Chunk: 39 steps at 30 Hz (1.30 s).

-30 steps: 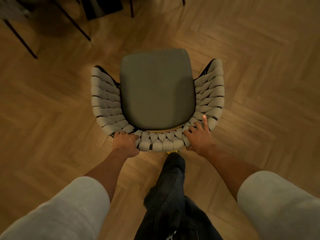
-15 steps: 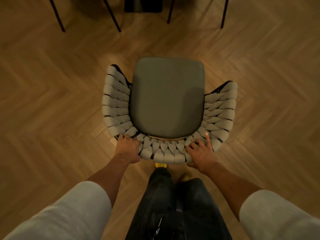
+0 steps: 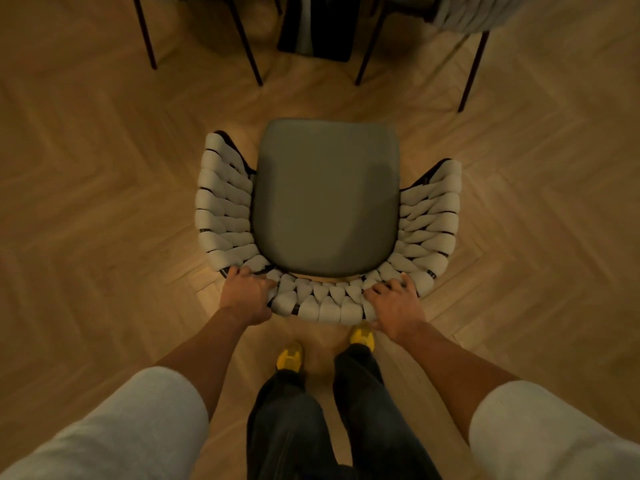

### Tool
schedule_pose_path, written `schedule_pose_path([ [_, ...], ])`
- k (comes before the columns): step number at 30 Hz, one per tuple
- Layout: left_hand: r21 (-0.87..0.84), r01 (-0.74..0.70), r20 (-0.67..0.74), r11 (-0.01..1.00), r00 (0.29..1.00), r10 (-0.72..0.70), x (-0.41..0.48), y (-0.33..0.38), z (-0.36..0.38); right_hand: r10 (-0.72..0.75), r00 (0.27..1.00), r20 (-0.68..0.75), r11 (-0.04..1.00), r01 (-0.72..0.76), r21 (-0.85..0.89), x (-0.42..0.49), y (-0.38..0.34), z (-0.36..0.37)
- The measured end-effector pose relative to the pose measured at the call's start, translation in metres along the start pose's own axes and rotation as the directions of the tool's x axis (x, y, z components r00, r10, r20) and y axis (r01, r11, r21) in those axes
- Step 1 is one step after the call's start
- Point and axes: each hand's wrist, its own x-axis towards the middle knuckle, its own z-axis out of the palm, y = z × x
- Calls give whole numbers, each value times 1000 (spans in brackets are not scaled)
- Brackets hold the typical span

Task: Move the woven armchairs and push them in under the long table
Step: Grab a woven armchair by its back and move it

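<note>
On the herringbone floor [image 3: 104, 209], just in front of the person's yellow shoes [image 3: 290, 356], stands the chair [image 3: 325, 199]. Its woven back is nearest the person and the front edge of its grey seat points away, toward the top of the view. Its front-to-back axis runs almost straight up the picture, and the tip of its left arm lies a little farther up than the tip of its right. The left grip [image 3: 246, 296] holds the back's rim at the left corner, fingers curled over the weave. The right grip [image 3: 394, 306] holds the rim at the right corner, fingers spread and bent over the top. Beyond the seat front, well apart, thin dark legs [image 3: 246, 46] stand on the floor. Part of a second woven chair [image 3: 460, 12] shows at the top right edge.
</note>
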Motion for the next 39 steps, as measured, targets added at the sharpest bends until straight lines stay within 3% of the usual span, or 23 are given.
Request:
schedule_pose_path([
  [12,-69,38,-7,997,999,-39,61,-34,-58,-28,1000,9,998,29,-56,78,40,-70],
  [29,-28,-2,-21,1000,1000,2,207,-219,-156,59,997,39,997,-61,50,258,10,-219],
  [39,20,-33,-35,999,999,33,265,-289,-204,89,996,10,993,-89,72,324,1,-277],
])
